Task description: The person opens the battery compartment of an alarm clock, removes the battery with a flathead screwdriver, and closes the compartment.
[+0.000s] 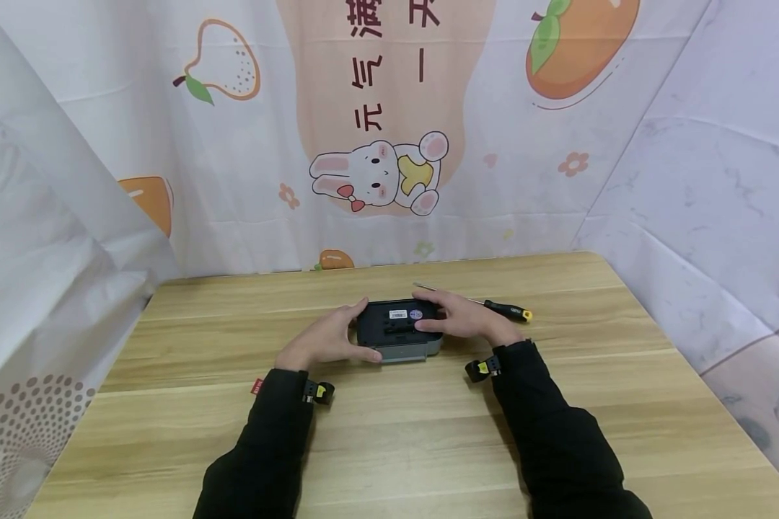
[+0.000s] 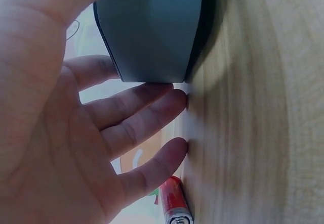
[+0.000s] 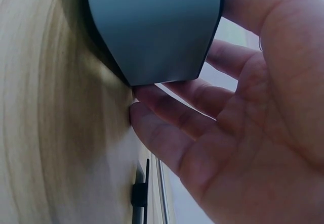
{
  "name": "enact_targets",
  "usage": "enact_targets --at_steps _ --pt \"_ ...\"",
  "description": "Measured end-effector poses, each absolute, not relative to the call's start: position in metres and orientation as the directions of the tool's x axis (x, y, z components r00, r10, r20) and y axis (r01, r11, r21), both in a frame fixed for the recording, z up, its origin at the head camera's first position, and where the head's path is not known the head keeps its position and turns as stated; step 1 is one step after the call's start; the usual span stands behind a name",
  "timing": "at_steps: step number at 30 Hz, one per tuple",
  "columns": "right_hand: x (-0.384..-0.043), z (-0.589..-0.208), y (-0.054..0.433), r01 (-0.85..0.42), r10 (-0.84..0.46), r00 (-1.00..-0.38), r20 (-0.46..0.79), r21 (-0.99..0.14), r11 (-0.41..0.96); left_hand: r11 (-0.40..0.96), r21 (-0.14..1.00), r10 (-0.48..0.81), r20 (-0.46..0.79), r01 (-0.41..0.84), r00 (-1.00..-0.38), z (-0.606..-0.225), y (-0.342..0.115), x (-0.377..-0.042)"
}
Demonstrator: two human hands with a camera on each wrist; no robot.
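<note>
A grey box-shaped device (image 1: 400,352) with a black face turned up lies on the wooden table. Two labels and a dark recessed part show on that face; its kind cannot be told. My left hand (image 1: 327,335) grips the left end, thumb along the near edge and fingers round the far side. At the right end my right hand (image 1: 464,317) holds it, thumb on the black face and fingers at the far edge. In both wrist views the grey end (image 2: 149,37) fills the top, with fingertips against the table beyond it.
Behind the right hand lies a screwdriver (image 1: 508,311) with a black and yellow handle. A red battery (image 2: 173,196) sits by the left hand. The right wrist view shows a thin black piece (image 3: 140,196) on the table. A printed curtain (image 1: 234,158) hangs behind.
</note>
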State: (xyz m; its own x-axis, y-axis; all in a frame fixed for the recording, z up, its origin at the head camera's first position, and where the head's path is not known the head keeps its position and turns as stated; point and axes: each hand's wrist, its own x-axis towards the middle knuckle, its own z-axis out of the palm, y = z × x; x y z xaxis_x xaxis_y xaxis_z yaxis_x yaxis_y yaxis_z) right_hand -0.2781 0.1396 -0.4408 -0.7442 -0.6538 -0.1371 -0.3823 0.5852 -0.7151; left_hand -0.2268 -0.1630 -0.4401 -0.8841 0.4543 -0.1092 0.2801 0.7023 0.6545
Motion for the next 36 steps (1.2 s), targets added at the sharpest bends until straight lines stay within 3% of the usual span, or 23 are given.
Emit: enact_targets --at_steps 19,27,36 --pt "-0.277 -0.434 0.146 -0.386 -0.65 -0.751 -0.116 -0.721 0.575 0.681 0.664 0.479 -0.086 0.308 -0.874 -0.441 -0.164 -0.227" --pt "-0.275 -0.397 0.181 -0.415 -0.523 -0.851 0.052 -0.677 0.608 0.674 0.665 0.494 -0.082 0.322 -0.865 -0.44 -0.163 -0.228" --pt "-0.273 -0.396 0.189 -0.393 -0.534 -0.842 -0.076 -0.592 0.704 0.678 0.662 0.495 -0.089 0.32 -0.864 -0.44 -0.165 -0.226"
